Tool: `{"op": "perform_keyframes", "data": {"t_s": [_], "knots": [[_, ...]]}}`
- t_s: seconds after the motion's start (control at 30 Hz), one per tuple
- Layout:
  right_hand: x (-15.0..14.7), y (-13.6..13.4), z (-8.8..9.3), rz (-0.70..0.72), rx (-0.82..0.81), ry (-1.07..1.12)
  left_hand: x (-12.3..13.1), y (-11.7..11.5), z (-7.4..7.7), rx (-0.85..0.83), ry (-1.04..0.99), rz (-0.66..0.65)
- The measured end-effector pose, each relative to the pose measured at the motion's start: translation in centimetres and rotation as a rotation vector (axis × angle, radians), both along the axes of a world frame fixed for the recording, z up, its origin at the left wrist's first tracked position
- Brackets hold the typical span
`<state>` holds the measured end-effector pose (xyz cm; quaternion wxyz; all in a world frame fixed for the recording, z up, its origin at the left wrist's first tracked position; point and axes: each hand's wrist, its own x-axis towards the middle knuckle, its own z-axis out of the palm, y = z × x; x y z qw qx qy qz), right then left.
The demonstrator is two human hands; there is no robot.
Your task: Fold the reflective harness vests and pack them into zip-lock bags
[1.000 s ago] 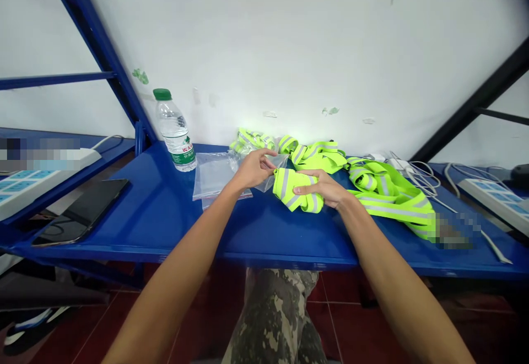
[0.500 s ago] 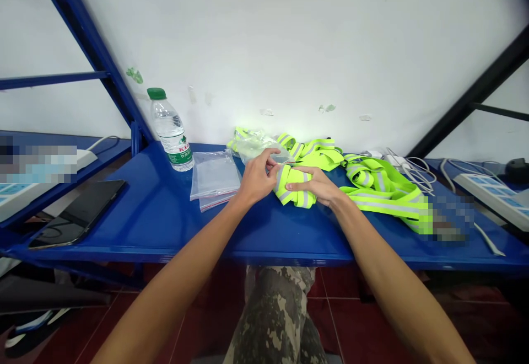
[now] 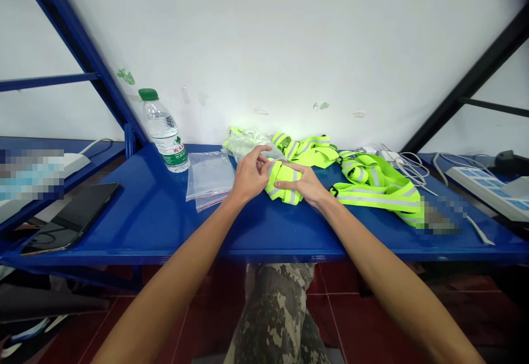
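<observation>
My right hand [image 3: 308, 186] is wrapped round a folded bundle of neon-yellow reflective strap [image 3: 284, 183], thumb across its front. Close against the bundle's left side, my left hand [image 3: 251, 175] has its fingers bent in a pinch at the edge of a clear plastic bag [image 3: 258, 146]. The fingertips are partly hidden, so the exact grip on the bag is hard to see. Behind and to the right lie more reflective straps [image 3: 314, 151], and a larger loose heap of reflective straps [image 3: 380, 187] spreads farther right.
Flat zip bags [image 3: 210, 176] lie left of my hands on the blue table [image 3: 165, 231], beside a water bottle [image 3: 165, 132]. A dark phone [image 3: 74, 215] rests at the left edge. White cables [image 3: 407, 165] and a power strip [image 3: 487, 187] are on the right. A white wall stands behind.
The view has shifted slightly, so most things sit a little farther left. Both hands stay together at the bundle, with the bag still behind them.
</observation>
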<state>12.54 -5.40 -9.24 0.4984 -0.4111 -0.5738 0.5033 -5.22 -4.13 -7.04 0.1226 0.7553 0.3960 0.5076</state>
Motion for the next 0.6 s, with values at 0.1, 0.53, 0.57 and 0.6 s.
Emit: {"op": "perform_keyframes", "data": {"t_s": [0.1,0.53,0.57,0.6], "knots": [[0.04,0.08,0.0,-0.045,-0.057,0.062,-0.06,0.08,-0.02,-0.001,-0.023,0.004],[-0.08,-0.1,0.16,-0.106,-0.034,0.092,0.34,-0.52,0.07,-0.062,-0.073,-0.07],[-0.11,-0.06,0.1,-0.12,-0.03,0.098,0.34,-0.54,0.01,-0.052,-0.057,-0.065],[-0.15,-0.02,0.06,-0.138,-0.027,0.113,0.37,-0.58,-0.1,-0.031,-0.034,-0.053]]}}
